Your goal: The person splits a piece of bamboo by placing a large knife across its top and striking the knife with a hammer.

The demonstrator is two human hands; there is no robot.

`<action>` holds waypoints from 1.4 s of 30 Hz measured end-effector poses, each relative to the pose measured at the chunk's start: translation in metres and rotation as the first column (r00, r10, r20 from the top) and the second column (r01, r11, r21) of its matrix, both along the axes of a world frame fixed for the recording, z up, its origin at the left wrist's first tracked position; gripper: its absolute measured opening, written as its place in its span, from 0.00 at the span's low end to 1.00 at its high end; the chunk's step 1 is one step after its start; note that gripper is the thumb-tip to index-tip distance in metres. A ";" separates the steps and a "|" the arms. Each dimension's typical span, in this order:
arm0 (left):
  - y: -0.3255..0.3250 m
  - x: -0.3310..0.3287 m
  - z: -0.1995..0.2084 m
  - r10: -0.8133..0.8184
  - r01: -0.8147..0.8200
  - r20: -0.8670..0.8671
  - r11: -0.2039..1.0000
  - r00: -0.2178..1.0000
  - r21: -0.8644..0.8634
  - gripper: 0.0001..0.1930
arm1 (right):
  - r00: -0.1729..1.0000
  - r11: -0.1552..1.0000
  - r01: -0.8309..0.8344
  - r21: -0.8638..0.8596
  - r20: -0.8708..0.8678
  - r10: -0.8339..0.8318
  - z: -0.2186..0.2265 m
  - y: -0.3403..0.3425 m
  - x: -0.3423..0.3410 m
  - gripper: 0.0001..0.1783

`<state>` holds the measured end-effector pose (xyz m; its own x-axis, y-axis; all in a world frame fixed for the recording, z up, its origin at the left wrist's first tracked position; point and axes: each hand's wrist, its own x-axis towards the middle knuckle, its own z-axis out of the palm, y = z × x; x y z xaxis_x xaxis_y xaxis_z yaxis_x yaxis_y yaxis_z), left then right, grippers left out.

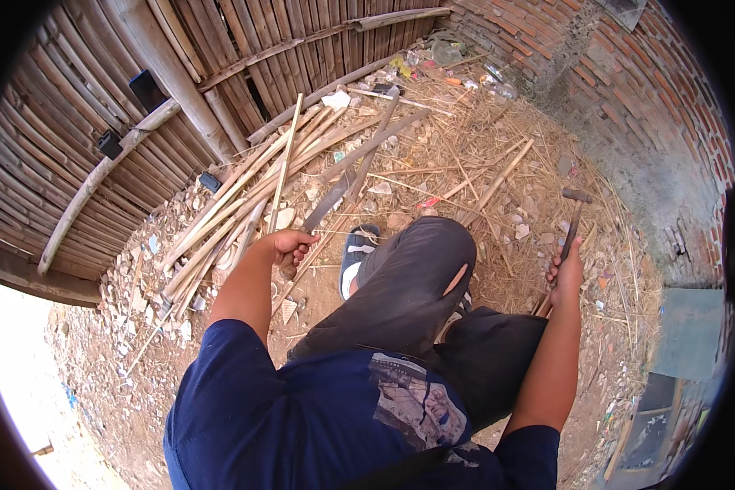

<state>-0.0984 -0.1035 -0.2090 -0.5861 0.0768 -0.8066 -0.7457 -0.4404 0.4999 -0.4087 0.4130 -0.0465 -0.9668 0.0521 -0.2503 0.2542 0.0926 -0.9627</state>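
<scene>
My left hand (292, 245) is closed round the handle of a machete (330, 202). Its broad grey blade points away and to the right, over the edge of a heap of split bamboo strips (229, 208). Off to the right, my right hand (565, 273) grips a hammer (574, 222) by its wooden handle. The hammer's dark head is uppermost, apart from anything else. Between my hands are my bent legs in dark trousers (408, 273), with a tear at one knee. A sandal (358, 251) shows on my left foot, near the machete.
Along the left and far side runs a bamboo wall (278, 41), with a black phone-like device (147, 90) against it. A brick wall (612, 90) closes the right. Rubble, straw and litter cover the ground (539, 237), where a loose bamboo pole (506, 173) also lies.
</scene>
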 end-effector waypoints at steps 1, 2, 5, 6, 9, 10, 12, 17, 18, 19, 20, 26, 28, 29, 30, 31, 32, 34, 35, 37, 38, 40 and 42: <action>0.006 0.007 -0.010 0.021 -0.022 -0.021 0.997 1.000 -0.079 0.25 | 1.000 1.000 0.009 -0.002 0.012 -0.009 0.001 -0.002 0.002 0.34; 0.011 0.012 -0.018 0.039 -0.047 -0.050 0.986 0.998 -0.163 0.24 | 1.000 1.000 0.018 -0.009 0.017 -0.018 0.004 -0.005 0.002 0.34; 0.030 0.020 -0.025 0.057 -0.072 -0.045 0.876 0.997 -0.476 0.23 | 0.999 0.999 0.021 -0.037 0.026 -0.020 0.002 -0.003 -0.002 0.33; 0.040 0.019 -0.011 0.030 -0.053 -0.048 0.792 0.998 -0.609 0.23 | 0.999 0.999 0.026 -0.041 0.026 -0.025 0.002 -0.002 -0.003 0.33; 0.041 0.034 -0.011 -0.054 -0.015 -0.055 0.568 0.997 -0.823 0.28 | 1.000 0.999 0.005 -0.035 0.017 -0.004 0.007 -0.015 0.000 0.33; 0.040 0.039 -0.013 -0.062 -0.002 -0.042 0.533 0.997 -0.846 0.31 | 1.000 0.999 0.000 -0.032 0.021 0.000 0.009 -0.020 0.000 0.33; 0.040 0.043 -0.009 -0.088 0.046 0.004 0.478 0.996 -0.877 0.34 | 1.000 0.999 -0.006 -0.033 0.007 0.006 0.012 -0.025 0.001 0.33; 0.042 0.048 -0.005 -0.024 -0.022 -0.027 0.193 0.999 -0.981 0.30 | 0.997 0.998 -0.044 -0.047 -0.063 0.041 0.014 -0.036 0.003 0.33; 0.040 0.048 -0.003 0.007 -0.040 -0.039 0.173 0.999 -0.984 0.29 | 0.997 0.998 -0.044 -0.042 -0.067 0.041 0.016 -0.039 0.004 0.33; 0.040 0.048 0.000 0.038 -0.057 -0.052 0.152 0.998 -0.987 0.29 | 0.997 0.998 -0.045 -0.037 -0.070 0.042 0.018 -0.042 0.005 0.33; 0.044 0.047 0.010 0.051 -0.085 -0.080 0.105 0.996 -0.991 0.27 | 0.996 0.999 -0.042 -0.031 -0.075 0.040 0.020 -0.044 0.006 0.33; 0.043 0.048 0.037 0.120 -0.108 -0.099 0.064 0.988 -0.992 0.27 | 0.993 0.996 -0.089 -0.018 -0.084 0.087 0.020 -0.042 0.008 0.35; 0.041 0.048 0.040 0.106 -0.127 -0.122 0.041 0.987 -0.991 0.26 | 0.995 0.997 -0.074 -0.008 -0.073 0.073 0.022 -0.042 0.010 0.36; 0.041 0.048 0.041 0.097 -0.137 -0.133 0.031 0.986 -0.990 0.25 | 0.996 0.998 -0.065 -0.002 -0.067 0.064 0.023 -0.042 0.011 0.36; 0.041 0.048 0.043 0.100 -0.127 -0.123 0.041 0.987 -0.991 0.25 | 0.996 0.998 -0.063 -0.011 -0.065 0.062 0.023 -0.041 0.011 0.36; 0.041 0.048 0.045 0.102 -0.118 -0.113 0.050 0.988 -0.992 0.25 | 0.996 0.998 -0.060 -0.020 -0.063 0.059 0.022 -0.040 0.009 0.37; 0.040 0.047 0.047 0.102 -0.111 -0.104 0.060 0.989 -0.992 0.25 | 0.996 0.998 -0.056 -0.029 -0.064 0.054 0.022 -0.039 0.009 0.37; 0.042 0.048 0.048 0.093 -0.131 -0.124 0.082 0.988 -0.988 0.26 | 0.998 0.998 -0.037 -0.048 -0.051 0.034 0.022 -0.038 0.008 0.34; 0.042 0.050 0.047 0.089 -0.139 -0.131 0.093 0.987 -0.986 0.26 | 0.999 0.998 -0.027 -0.059 -0.042 0.025 0.022 -0.039 0.009 0.33; 0.041 0.051 0.045 0.102 -0.145 -0.133 0.121 0.986 -0.982 0.28 | 0.998 0.998 -0.030 -0.050 -0.060 0.027 0.023 -0.039 0.011 0.33; 0.041 0.052 0.044 0.109 -0.148 -0.133 0.135 0.985 -0.980 0.29 | 0.997 0.998 -0.031 -0.046 -0.068 0.028 0.024 -0.039 0.012 0.33; 0.039 0.054 0.039 0.123 -0.136 -0.119 0.140 0.985 -0.981 0.30 | 0.997 0.997 -0.035 -0.061 -0.068 0.031 0.024 -0.038 0.013 0.33; 0.037 0.056 0.032 0.124 -0.115 -0.097 0.142 0.987 -0.983 0.31 | 0.998 0.996 -0.037 -0.077 -0.062 0.032 0.024 -0.036 0.013 0.32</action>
<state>-0.0419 -0.0666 -0.1767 -0.5001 -0.8541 -0.1432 -0.7399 0.3355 0.5831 -0.3960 0.3767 -0.0220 -0.9812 0.0010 -0.1928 0.1928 0.0239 -0.9810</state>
